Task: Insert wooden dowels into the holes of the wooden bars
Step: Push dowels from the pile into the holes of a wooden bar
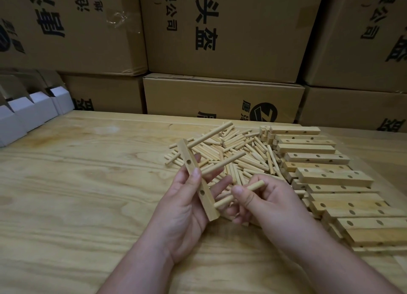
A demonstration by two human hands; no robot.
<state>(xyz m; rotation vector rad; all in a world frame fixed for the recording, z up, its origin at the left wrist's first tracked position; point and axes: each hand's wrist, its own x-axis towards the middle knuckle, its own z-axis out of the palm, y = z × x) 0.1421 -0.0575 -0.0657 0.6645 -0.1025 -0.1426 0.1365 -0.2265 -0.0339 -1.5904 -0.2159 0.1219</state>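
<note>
My left hand grips a wooden bar held above the table, tilted away from me. Two dowels stick out of the bar to the right: a long one at its far end and another near the middle. Two round holes show on the bar's face. My right hand pinches a third dowel, whose near tip lies close beside the bar's lower end. A heap of loose dowels lies behind my hands.
Stacked drilled bars run along the right of the wooden table. Large cardboard boxes wall off the back. White folded cartons sit at the far left.
</note>
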